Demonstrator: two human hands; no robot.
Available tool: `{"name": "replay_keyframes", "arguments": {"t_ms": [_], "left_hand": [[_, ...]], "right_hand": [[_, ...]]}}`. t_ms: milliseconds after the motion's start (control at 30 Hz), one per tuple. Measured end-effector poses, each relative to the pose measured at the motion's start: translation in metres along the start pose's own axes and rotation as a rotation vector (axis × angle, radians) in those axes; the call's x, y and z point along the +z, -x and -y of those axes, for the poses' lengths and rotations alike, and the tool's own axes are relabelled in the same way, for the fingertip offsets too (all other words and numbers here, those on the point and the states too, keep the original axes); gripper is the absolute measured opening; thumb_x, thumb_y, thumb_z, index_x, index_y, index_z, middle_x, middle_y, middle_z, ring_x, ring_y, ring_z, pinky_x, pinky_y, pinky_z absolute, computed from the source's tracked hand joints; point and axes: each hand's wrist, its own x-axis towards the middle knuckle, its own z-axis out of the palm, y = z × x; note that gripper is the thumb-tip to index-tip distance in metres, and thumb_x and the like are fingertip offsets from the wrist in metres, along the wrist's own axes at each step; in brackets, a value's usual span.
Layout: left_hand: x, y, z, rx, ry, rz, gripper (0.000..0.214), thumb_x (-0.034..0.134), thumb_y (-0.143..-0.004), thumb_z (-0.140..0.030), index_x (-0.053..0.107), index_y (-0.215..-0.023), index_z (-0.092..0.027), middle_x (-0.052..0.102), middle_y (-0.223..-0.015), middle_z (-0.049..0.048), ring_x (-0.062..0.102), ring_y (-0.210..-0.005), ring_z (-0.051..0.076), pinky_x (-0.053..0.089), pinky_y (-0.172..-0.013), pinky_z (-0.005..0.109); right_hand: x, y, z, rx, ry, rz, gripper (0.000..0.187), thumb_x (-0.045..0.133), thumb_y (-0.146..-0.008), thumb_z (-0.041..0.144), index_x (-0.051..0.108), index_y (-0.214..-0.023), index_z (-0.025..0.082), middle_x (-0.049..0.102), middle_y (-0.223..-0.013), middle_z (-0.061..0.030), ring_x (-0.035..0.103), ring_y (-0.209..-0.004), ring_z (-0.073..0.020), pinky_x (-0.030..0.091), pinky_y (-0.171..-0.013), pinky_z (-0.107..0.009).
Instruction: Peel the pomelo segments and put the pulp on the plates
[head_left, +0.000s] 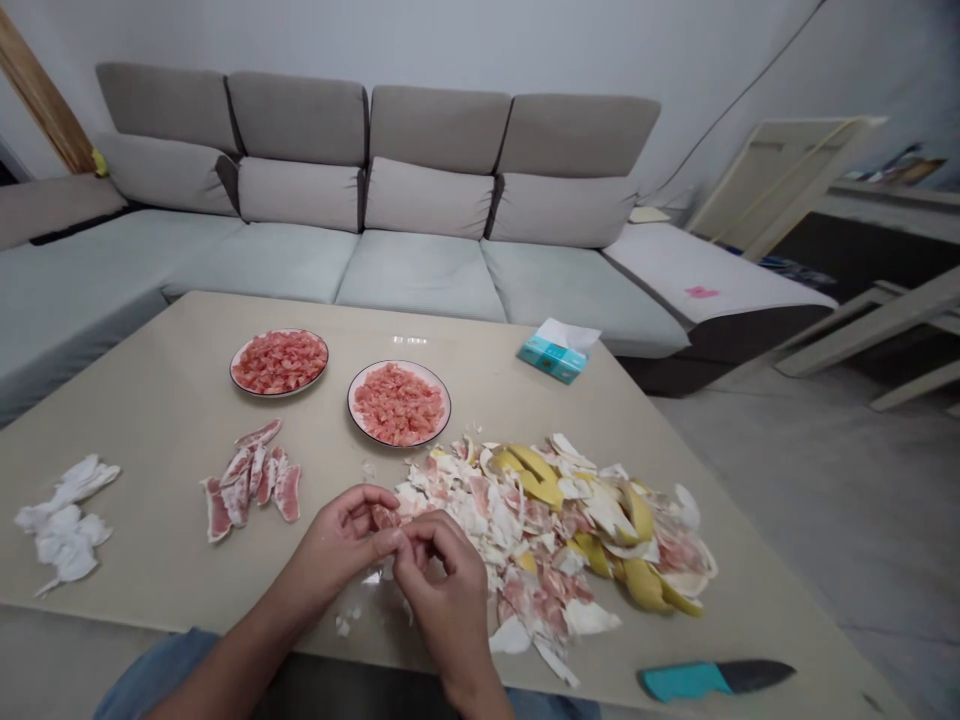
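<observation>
From my remote view I see a grey sectional sofa [300, 270] behind a beige table [142, 400], where a heap of pomelo peel [540, 540] lies near two plates [397, 364] of pink pulp [397, 405] and a teal-handled knife [686, 680]. (The tissue box [553, 358] shows no writing I can read.) The left hand [337, 540] and right hand [442, 585] meet over a pulp scrap [385, 517], the fingers [420, 530] pinched narrowly on it; it sits at the left hand's fingertips, its long axis impossible to tell.

On the bench [127, 400], two plates [397, 367] stand behind a pomelo peel heap [555, 545]; a knife [712, 680] lies front right, a tissue box [553, 352] back right.
</observation>
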Motion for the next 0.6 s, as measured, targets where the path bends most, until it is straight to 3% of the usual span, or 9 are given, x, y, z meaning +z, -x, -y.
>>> {"name": "replay_keyframes", "arguments": {"t_ms": [300,400,500,600], "left_hand": [[0.000,0.003,-0.004,-0.131,-0.029,0.042,0.033,0.080,-0.064,-0.018,0.062,-0.091,-0.016,0.067,-0.079,0.0013,0.062,-0.072,0.012,0.049,-0.071,0.024],[-0.001,0.003,-0.004,-0.150,0.003,0.068,0.031,0.079,-0.067,-0.020,0.063,-0.093,-0.016,0.069,-0.084,0.0034,0.064,-0.075,0.013,0.049,-0.073,0.026],[-0.004,0.003,-0.002,-0.134,0.040,0.100,0.031,0.076,-0.071,-0.021,0.062,-0.099,-0.017,0.070,-0.086,0.0042,0.065,-0.078,0.014,0.049,-0.076,0.027],[-0.005,0.002,0.000,-0.096,0.038,0.111,0.031,0.075,-0.073,-0.021,0.061,-0.100,-0.017,0.071,-0.090,0.0057,0.065,-0.085,0.016,0.048,-0.081,0.029]], "right_hand": [[-0.015,-0.008,-0.009,0.160,-0.086,-0.067,0.009,0.054,-0.073,0.013,0.055,-0.067,0.019,0.054,-0.065,0.0019,0.049,-0.058,-0.0133,0.038,-0.053,-0.022],[-0.019,-0.009,-0.010,0.209,-0.173,-0.026,0.008,0.056,-0.077,0.020,0.056,-0.069,0.019,0.055,-0.067,0.0013,0.051,-0.060,-0.0140,0.041,-0.055,-0.023],[-0.019,-0.008,-0.007,0.277,-0.274,0.062,0.010,0.060,-0.080,0.029,0.061,-0.085,0.020,0.060,-0.071,0.0003,0.055,-0.062,-0.0148,0.045,-0.057,-0.023],[-0.016,-0.007,-0.006,0.321,-0.323,0.109,0.032,0.066,-0.078,0.031,0.060,-0.107,0.021,0.064,-0.076,-0.0006,0.059,-0.065,-0.0163,0.050,-0.061,-0.025]]}}
